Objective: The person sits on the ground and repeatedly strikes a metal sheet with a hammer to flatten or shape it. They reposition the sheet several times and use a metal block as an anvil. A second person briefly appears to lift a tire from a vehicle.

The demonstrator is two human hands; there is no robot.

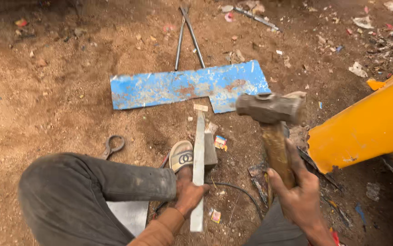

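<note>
While the left hand [188, 193] clamps its fingers around the long flat metal bar [198, 168], pinning it lengthwise on the dirt beside a sandalled foot [181, 156], the right hand [296, 191] is wrapped tight round the wooden handle of a sledgehammer [271, 109], head up and blurred above the ground. Beyond lies a chipped blue metal sheet [182, 86], with two thin rods [188, 36] crossing behind it and a yellow panel [369, 127] at right.
</note>
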